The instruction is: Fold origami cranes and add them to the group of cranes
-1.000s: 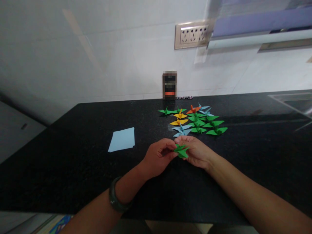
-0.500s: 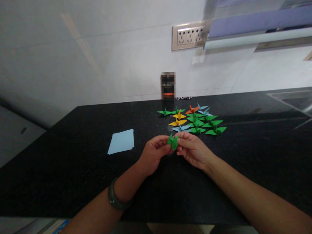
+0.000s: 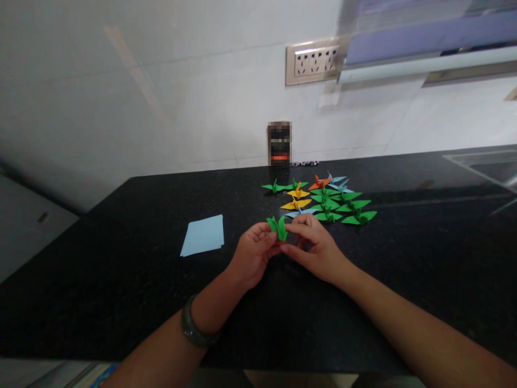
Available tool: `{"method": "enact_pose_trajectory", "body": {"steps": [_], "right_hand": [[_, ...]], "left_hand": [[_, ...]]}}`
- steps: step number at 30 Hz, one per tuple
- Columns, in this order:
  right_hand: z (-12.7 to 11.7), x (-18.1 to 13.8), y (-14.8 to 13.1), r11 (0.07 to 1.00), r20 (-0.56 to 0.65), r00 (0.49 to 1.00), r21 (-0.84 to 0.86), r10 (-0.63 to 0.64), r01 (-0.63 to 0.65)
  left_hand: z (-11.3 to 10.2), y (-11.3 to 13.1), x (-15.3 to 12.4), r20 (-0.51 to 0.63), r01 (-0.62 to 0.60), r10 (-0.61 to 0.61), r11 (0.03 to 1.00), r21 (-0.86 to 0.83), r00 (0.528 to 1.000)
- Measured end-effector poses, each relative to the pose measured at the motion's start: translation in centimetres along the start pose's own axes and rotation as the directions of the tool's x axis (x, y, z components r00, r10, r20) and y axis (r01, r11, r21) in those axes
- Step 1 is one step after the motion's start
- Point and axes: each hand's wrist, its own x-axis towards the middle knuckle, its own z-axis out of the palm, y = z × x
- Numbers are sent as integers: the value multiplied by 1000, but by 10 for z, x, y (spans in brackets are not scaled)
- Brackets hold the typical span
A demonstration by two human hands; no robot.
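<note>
A small green paper crane (image 3: pixel 278 228), its wings folded upward, is pinched between the thumb and fingers of my left hand (image 3: pixel 254 250). My right hand (image 3: pixel 317 245) is close at its right side, thumb and forefinger apart. The forefinger tip reaches the crane's edge, and the thumb tip lies just below it, near my left fingertips. Beyond my hands, finished cranes stand in rough rows: several green cranes (image 3: pixel 358 217), yellow cranes (image 3: pixel 297 204), an orange crane (image 3: pixel 320 183) and light blue cranes (image 3: pixel 337 180). My right hand partly hides one blue crane.
A stack of light blue paper squares (image 3: pixel 202 236) lies left of my hands on the black countertop (image 3: pixel 121 269). Against the tiled wall stands a blurred dark box (image 3: pixel 279 144), with a beaded string (image 3: pixel 306 163) beside it. A socket panel (image 3: pixel 313 62) is above.
My right thumb and forefinger have come apart from their pinch on the green crane. The crane has shifted slightly left and up in my left hand, its wings turned.
</note>
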Motion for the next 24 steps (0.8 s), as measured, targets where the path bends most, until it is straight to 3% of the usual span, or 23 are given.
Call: {"method": "enact_pose_trajectory", "body": {"steps": [2,5,16,24], "right_hand": [[-1,-1,1,983,19,994,-147,-109,111],[-1,-1,1,961,42,989,-236,-140,146],[0,0,-1,988,57,998,-156,18,-9],[0,0,-1,982,78,997,-191,15,1]], "left_hand": [[0,0,1,8,31,-31,1000,-1,999],[1,-1,1,-24,49,-48,998,27,999],[-2,-2,2,6,-21,20,990,136,1000],[3,0,-1,-104,30,4,946,324,995]]}}
